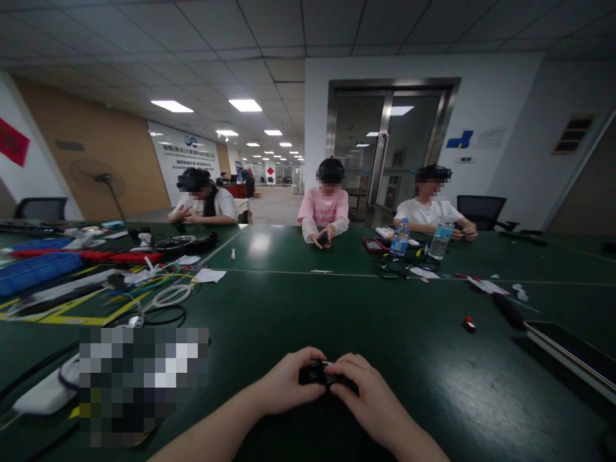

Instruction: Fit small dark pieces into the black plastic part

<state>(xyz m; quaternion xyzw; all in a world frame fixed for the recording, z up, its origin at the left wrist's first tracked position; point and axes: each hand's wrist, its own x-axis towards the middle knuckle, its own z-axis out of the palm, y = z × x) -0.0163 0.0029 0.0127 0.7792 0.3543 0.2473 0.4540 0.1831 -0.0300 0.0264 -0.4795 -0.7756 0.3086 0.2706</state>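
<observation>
Low in the middle of the head view, my left hand and my right hand meet over the dark green table. Between them is a small black object, a blocky dark piece whose kind I cannot make out. Thumb and fingers of my left hand close round its left end. On the other end, my right hand's fingers press from above, with the thumb in front. Much of the object is hidden by the fingers. A small red and black item lies off to the right, apart from both hands.
On the left lie a white power strip, tangled cables and a blue tray. Two water bottles stand far right of centre. A dark flat device rests at right. Three people sit across the table.
</observation>
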